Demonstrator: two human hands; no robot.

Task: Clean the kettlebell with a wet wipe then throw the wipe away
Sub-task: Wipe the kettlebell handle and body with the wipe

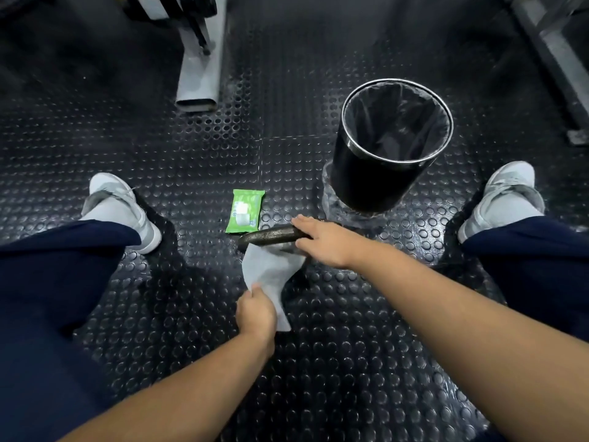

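Studded black rubber flooring fills the view. The left hand (256,309) pinches the lower edge of the white wet wipe (271,275), which drapes up against the kettlebell (271,236), just below the green wipe pack (244,212). The right hand (322,240) curls over the handle's far end; the bell's body is probably hidden under the wipe. Best to brace firmly and drag the wipe along the handle. A lined bin (347,154) stands near.

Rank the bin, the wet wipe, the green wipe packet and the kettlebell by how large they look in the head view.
1. the bin
2. the wet wipe
3. the green wipe packet and the kettlebell: these look about alike, and the wet wipe and right hand hide much of the kettlebell, so they are not ranked.
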